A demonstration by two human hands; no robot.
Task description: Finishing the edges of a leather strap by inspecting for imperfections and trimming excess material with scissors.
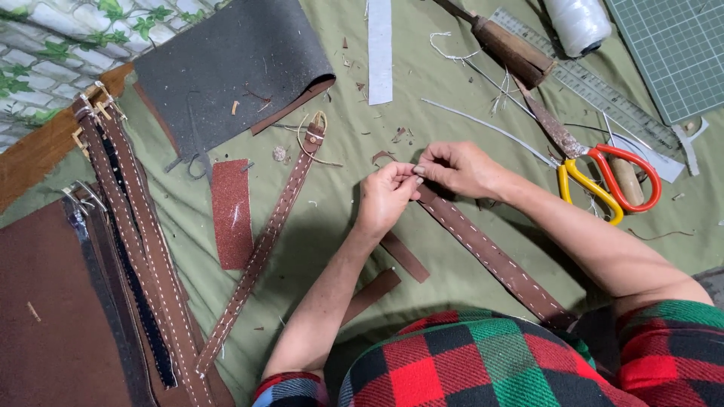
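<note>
Head view: left hand [387, 197], right hand [456, 169] pinch brown stitched strap [494, 260] end; green cloth [452, 279] worktable.

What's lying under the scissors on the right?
Under the scissors lie a wooden-handled tool, passing through the red handle loop, thin white cords and the green cloth. A clear ruler runs just behind. The tool's upper end is covered.

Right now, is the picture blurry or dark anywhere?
Head view: mostly sharp and evenly lit; the stitched strap held by both hands, left hand and right hand, shows clearly; soft shadow under the arms on the green cloth; no strong glare.
</note>
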